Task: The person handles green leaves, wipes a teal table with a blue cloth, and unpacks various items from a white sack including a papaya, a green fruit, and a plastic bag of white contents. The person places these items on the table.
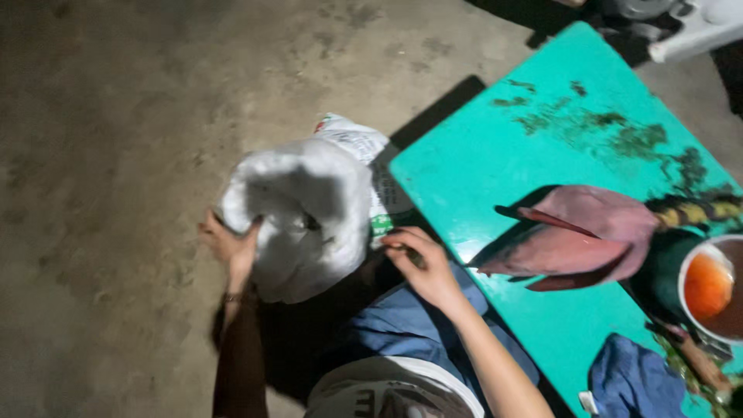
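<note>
While the right hand [424,267] hovers half-curled, holding nothing I can see, the left hand [230,244] grips the white sack [306,213] rim. Sack sits on floor betw. both hands, left of the teal bench [495,155]; left hand nearer.

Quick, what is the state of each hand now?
Left hand: closed on the rim of the white sack.
Right hand: fingers curled at the sack's other edge; whether the grip holds it cannot be told.

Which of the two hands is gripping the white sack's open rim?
The left hand: its fingers curl over the white sack rim on the floor side. The right hand sits beside the turquoise table edge, off the rim.
</note>
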